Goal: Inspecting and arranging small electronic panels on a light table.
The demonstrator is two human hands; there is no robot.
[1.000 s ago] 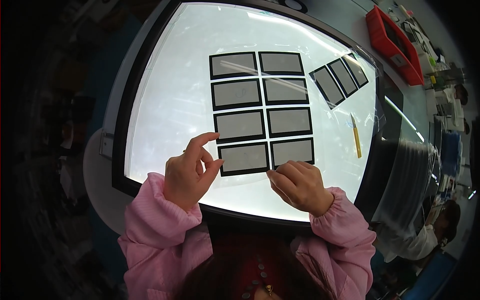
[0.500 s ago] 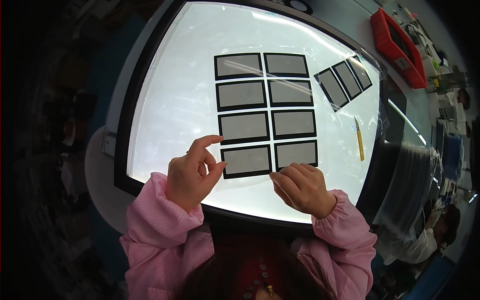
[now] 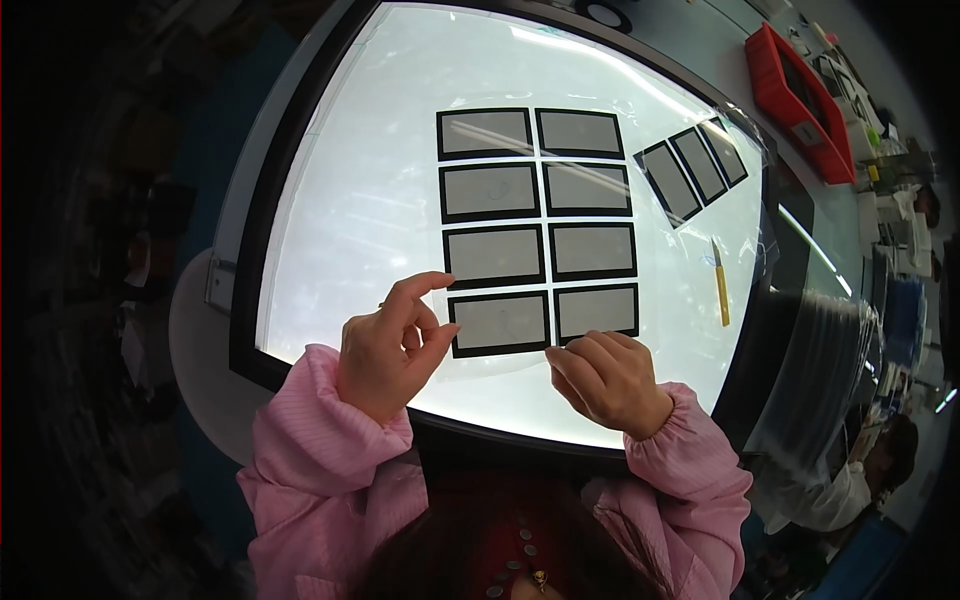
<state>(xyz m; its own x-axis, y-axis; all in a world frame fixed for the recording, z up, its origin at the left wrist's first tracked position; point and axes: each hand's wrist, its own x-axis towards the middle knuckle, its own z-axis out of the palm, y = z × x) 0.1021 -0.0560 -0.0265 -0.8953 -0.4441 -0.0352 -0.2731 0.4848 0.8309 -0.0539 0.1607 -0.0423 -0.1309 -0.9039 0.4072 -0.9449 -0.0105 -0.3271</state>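
Eight grey rectangular panels with black frames lie in a two-by-four grid (image 3: 540, 225) on a lit white light table (image 3: 350, 200). My left hand (image 3: 385, 345) rests at the left edge of the bottom-left panel (image 3: 500, 323). Its thumb touches the frame, the index finger is raised and the other fingers are curled. My right hand (image 3: 605, 380) sits just below the bottom-right panel (image 3: 596, 311), fingers bent together, fingertips at the panel's lower left corner. Neither hand lifts a panel.
Three more framed panels (image 3: 692, 165) lie slanted at the table's right. A yellow-handled tool (image 3: 720, 282) lies below them. A red tray (image 3: 795, 85) stands on the bench beyond, and another person (image 3: 850, 480) sits at the lower right.
Both hands stay at the bottom row of panels; only the view has shifted slightly.
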